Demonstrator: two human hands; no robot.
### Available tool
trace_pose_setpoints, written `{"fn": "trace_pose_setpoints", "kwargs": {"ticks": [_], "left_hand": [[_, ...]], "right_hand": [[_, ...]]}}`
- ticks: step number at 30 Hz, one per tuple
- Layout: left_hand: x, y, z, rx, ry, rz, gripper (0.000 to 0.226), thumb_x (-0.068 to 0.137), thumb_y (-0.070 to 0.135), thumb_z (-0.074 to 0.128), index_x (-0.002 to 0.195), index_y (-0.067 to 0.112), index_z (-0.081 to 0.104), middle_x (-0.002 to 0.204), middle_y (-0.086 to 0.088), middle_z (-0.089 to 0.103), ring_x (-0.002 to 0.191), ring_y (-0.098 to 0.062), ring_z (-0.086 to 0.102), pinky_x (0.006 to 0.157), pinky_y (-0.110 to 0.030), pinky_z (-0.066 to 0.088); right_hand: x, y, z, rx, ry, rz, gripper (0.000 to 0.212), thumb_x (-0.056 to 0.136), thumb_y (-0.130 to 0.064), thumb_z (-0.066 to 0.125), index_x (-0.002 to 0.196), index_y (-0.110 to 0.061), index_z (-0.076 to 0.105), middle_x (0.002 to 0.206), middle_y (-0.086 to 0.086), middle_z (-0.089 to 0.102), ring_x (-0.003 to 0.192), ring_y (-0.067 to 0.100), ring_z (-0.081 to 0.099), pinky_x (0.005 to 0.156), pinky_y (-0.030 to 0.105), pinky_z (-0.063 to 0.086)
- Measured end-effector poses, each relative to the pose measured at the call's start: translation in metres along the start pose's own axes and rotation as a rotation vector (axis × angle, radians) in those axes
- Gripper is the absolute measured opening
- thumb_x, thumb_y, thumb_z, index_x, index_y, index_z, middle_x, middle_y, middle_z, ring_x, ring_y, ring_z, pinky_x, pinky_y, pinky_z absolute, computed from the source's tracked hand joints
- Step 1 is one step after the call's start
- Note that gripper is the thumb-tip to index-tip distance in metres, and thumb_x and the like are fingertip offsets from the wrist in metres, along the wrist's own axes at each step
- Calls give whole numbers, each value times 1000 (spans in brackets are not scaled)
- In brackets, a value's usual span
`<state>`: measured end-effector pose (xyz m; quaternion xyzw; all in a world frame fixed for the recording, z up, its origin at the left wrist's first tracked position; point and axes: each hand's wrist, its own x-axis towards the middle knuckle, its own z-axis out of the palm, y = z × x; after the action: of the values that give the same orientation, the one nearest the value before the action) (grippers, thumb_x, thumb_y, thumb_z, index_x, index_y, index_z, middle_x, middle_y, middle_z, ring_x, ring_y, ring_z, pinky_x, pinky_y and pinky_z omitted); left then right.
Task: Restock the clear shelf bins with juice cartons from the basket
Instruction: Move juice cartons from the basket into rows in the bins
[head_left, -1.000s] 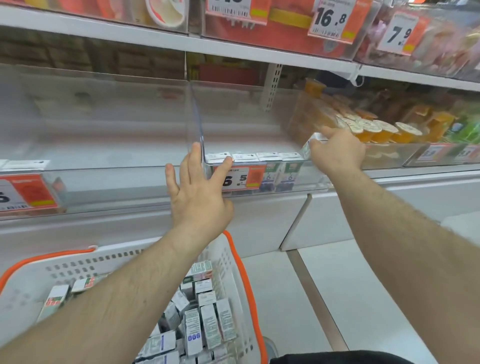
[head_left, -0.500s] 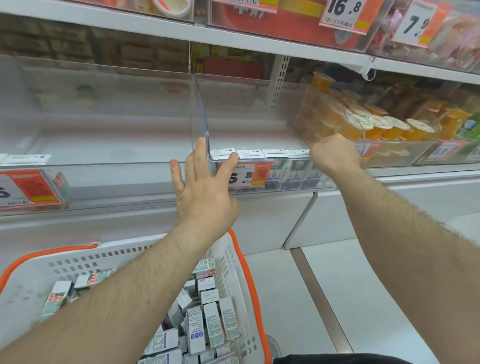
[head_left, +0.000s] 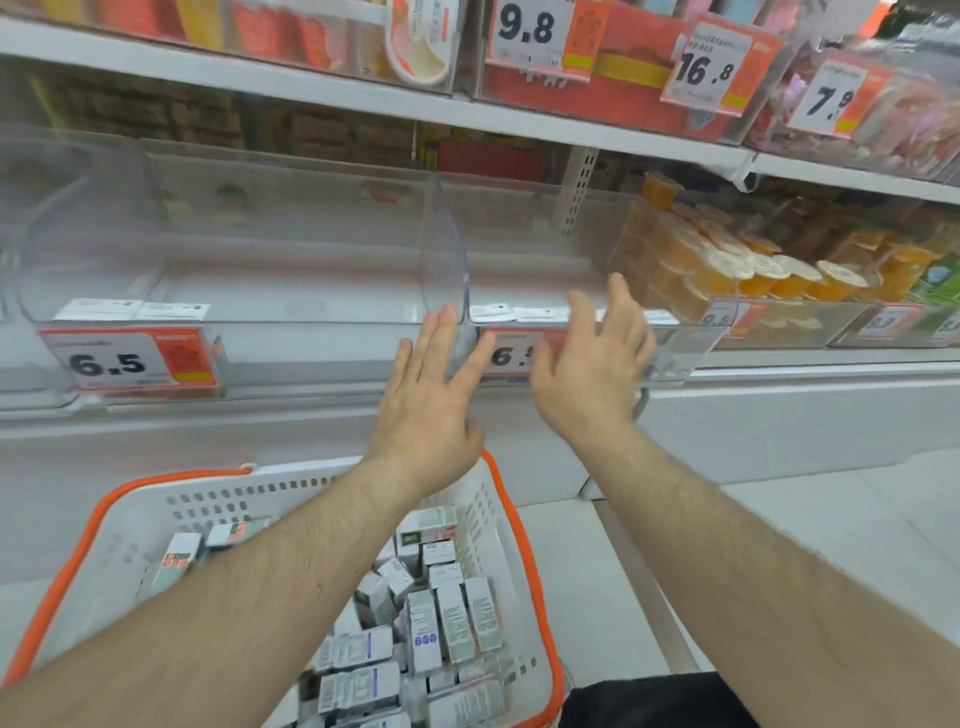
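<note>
Nearest the camera, a white basket (head_left: 467, 499) with an orange rim sat low between the two forearms, holding a loose heap of juice cartons (head_left: 447, 618); the left forearm crossed over it and hid part of the heap, and the basket's near end was cut off by the bottom edge. A patch of dark cloth (head_left: 639, 696) showed at the lower edge beside the basket. Beyond it, the left hand (head_left: 431, 400) was raised with its fingers (head_left: 441, 332) straight and slightly spread, the tips at the front lip of the shelf just where a clear divider (head_left: 447, 270) stood upright between two clear bins; whether they touched the plastic could not be told. The right hand (head_left: 592, 374) was lifted just beside it, fingers loosely spread and holding nothing, blurred, and covering part of an orange price tag (head_left: 506, 353). The left bin (head_left: 260, 291) carried a tag reading 6.5 (head_left: 130, 364) on its front wall. In the right bin (head_left: 550, 270) a row of carton tops (head_left: 498, 312) showed at the front, mostly hidden behind the right hand. Farther right, orange jelly cups (head_left: 753, 270) were stacked in another bin. On the upper shelf (head_left: 363, 104) hung price tags 9.8 (head_left: 527, 28), 16.8 (head_left: 711, 70) and 7.9 (head_left: 831, 98), the goods behind them too blurred to name.
</note>
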<state>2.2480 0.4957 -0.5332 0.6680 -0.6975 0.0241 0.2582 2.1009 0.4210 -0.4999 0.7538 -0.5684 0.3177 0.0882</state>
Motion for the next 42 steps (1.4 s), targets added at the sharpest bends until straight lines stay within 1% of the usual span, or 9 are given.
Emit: {"fn": "trace_pose_setpoints", "kwargs": {"ticks": [3, 6, 8, 11, 15, 20, 30, 36, 42], "left_hand": [[-41, -31, 9, -104, -13, -104, 82, 82, 15, 60, 154, 23, 21, 164, -3, -7, 150, -21, 0, 122, -36, 5], [-80, -69, 24, -188, -191, -329, 66, 85, 18, 60, 146, 21, 37, 154, -2, 30, 136, -25, 36, 112, -40, 33], [-101, -90, 35, -191, -362, -426, 53, 89, 19, 58, 140, 22, 45, 147, 0, 42, 131, -21, 44, 107, -37, 38], [-126, -112, 51, -238, -529, -530, 44, 91, 19, 59, 135, 21, 52, 141, -2, 50, 119, -21, 54, 96, -30, 44], [-144, -136, 72, -267, -575, -650, 43, 89, 17, 59, 132, 18, 56, 133, -5, 56, 110, -22, 59, 90, -32, 50], [-155, -172, 95, -124, -583, -618, 39, 85, 14, 59, 123, 19, 61, 123, -3, 59, 114, -22, 54, 91, -34, 49], [-120, -186, 150, 163, -568, -256, 67, 82, 13, 60, 145, 26, 39, 145, 3, 47, 135, -19, 39, 117, -39, 23], [-116, -207, 154, 338, -681, -356, 74, 81, 13, 60, 147, 27, 30, 148, 3, 41, 139, -20, 34, 118, -40, 18], [-156, -222, 125, 332, -514, -455, 56, 82, 33, 58, 135, 25, 41, 135, -1, 40, 123, -24, 39, 104, -38, 34]], "right_hand": [[-33, -26, 17, 126, 96, -430, 47, 76, -26, 56, 120, -10, 61, 138, 19, 48, 124, 34, 41, 103, 46, 26], [-53, -41, 40, 170, -111, -572, 36, 75, -24, 49, 101, -8, 68, 108, 13, 65, 100, 34, 57, 85, 39, 32], [-65, -47, 54, 126, -424, -541, 27, 82, -22, 47, 93, -10, 69, 96, 10, 68, 93, 34, 61, 78, 35, 34], [-83, -43, 84, 11, -843, -432, 23, 90, -21, 49, 103, -17, 68, 108, 7, 69, 102, 29, 60, 83, 32, 45], [-105, -33, 124, 52, -1136, -153, 25, 92, -23, 55, 113, -17, 66, 123, 5, 65, 111, 24, 57, 93, 32, 49], [-121, -20, 159, 33, -1102, 21, 40, 93, -28, 56, 131, -15, 57, 133, 8, 57, 118, 26, 55, 98, 34, 47], [-134, -28, 219, -227, -963, -261, 64, 74, -30, 60, 136, -25, 46, 138, -1, 51, 126, 26, 38, 106, 42, 28], [-146, -27, 245, -361, -1050, -267, 59, 83, -27, 59, 139, -28, 41, 141, 0, 51, 128, 28, 37, 106, 47, 26], [-148, -27, 245, -329, -1014, -279, 47, 87, -25, 58, 133, -25, 46, 133, -1, 57, 123, 24, 45, 105, 45, 28]]}}
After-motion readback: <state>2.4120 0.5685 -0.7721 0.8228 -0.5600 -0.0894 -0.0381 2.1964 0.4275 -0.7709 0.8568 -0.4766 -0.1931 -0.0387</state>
